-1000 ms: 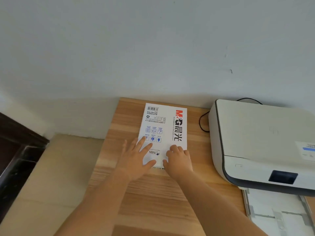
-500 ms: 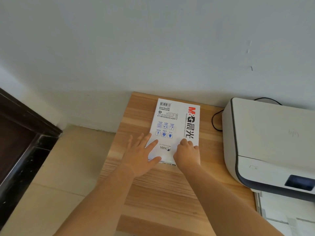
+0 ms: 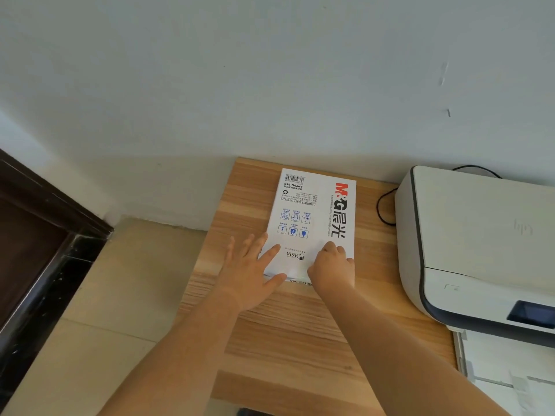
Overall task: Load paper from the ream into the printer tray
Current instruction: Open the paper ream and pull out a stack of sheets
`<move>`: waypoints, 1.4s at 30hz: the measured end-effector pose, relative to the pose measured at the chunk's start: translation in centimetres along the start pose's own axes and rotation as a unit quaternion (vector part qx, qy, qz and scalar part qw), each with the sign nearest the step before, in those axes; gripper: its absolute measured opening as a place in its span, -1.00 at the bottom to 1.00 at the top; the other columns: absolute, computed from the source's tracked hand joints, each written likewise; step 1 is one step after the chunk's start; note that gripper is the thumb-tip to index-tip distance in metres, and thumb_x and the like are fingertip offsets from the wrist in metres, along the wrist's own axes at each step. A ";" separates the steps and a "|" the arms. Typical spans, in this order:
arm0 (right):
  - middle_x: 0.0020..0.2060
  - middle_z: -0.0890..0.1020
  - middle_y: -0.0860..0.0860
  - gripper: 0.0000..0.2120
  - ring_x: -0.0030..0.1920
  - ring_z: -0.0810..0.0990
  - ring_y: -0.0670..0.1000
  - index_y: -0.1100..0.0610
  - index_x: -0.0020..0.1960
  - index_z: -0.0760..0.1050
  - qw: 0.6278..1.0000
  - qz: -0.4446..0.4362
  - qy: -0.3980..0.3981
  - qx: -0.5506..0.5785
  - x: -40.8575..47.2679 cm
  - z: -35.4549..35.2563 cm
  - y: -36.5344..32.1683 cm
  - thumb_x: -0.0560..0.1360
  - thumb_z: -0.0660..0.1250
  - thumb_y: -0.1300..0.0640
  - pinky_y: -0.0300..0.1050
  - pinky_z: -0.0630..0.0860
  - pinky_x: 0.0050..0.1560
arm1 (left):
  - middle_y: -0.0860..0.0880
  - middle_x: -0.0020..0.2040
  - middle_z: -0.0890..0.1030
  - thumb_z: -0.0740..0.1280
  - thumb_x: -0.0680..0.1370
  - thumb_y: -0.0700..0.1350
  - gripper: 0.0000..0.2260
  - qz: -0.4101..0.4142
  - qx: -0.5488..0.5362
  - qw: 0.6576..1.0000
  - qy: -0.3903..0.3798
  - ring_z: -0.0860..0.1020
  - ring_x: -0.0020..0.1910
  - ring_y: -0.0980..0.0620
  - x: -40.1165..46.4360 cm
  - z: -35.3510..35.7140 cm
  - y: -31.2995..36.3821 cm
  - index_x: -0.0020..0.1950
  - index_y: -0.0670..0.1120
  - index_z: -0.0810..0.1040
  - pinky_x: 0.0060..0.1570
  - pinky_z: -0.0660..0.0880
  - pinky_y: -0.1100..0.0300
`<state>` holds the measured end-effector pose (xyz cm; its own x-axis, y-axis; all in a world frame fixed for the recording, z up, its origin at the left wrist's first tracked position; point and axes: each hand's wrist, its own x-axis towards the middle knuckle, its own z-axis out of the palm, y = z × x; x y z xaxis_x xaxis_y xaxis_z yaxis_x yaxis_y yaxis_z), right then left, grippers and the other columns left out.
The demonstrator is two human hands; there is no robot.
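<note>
A white wrapped ream of paper (image 3: 315, 214) with red and black print lies flat on the wooden table (image 3: 285, 331), near the wall. My left hand (image 3: 250, 271) rests flat with spread fingers on the ream's near left corner. My right hand (image 3: 332, 268) has its fingers curled on the near edge of the wrapper, right of the left hand. A white printer (image 3: 480, 244) with a dark band stands at the right. Its pulled-out tray (image 3: 507, 373) shows at the lower right, partly cut off by the frame.
A black cable (image 3: 383, 205) loops on the table between ream and printer. The pale wall stands right behind the table. Left of the table lies beige floor (image 3: 99, 325), and a dark wooden frame (image 3: 39, 235) stands at the far left.
The camera view has swung to the left, so the printer sits further right in frame. Both hands stay at the ream's near edge, the right hand's fingers curled a little tighter.
</note>
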<state>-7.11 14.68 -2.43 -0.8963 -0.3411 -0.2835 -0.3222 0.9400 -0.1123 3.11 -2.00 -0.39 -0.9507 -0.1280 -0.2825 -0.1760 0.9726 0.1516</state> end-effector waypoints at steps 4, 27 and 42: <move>0.06 0.44 0.02 -0.79 0.02 0.39 0.04 0.17 0.02 0.51 0.999 -0.033 -0.002 0.002 0.2 -0.1 0.2 0.46 0.17 0.19 -0.06 0.36 0.05 | 0.04 0.59 -0.10 -0.20 0.44 0.41 -0.31 -0.009 -0.011 1.000 -0.002 -0.17 0.54 -0.02 -0.3 -0.2 -0.1 0.53 0.18 -0.04 0.46 -0.27 -0.19; -0.22 0.53 -0.02 -0.68 -0.19 0.48 0.04 0.11 -0.30 0.58 0.975 -0.209 0.066 -0.032 -7.6 5.0 2.0 0.28 0.08 0.00 -0.10 0.51 -0.24 | 0.07 0.58 -0.10 -0.04 0.52 0.37 -0.38 0.009 -0.022 1.000 -0.018 -0.12 0.54 -0.01 -0.8 -0.6 1.2 0.53 0.18 0.00 0.48 -0.17 -0.16; -0.12 0.58 0.01 -0.86 -0.03 0.61 0.10 0.07 -0.14 0.55 0.982 -0.143 0.115 0.048 -10.0 6.7 2.7 0.32 0.36 0.06 -0.05 0.53 -0.19 | 0.03 0.58 -0.05 -0.19 0.43 0.42 -0.30 0.063 0.038 0.997 -0.030 -0.03 0.54 -0.05 -0.5 0.2 2.8 0.53 0.16 0.01 0.47 -0.06 -0.17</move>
<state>3.00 20.57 -6.27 -0.8226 -0.5686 -0.0053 -0.5498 0.7978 -0.2474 3.12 0.78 -0.03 -0.9466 0.0064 -0.3225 -0.0337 0.9924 0.1184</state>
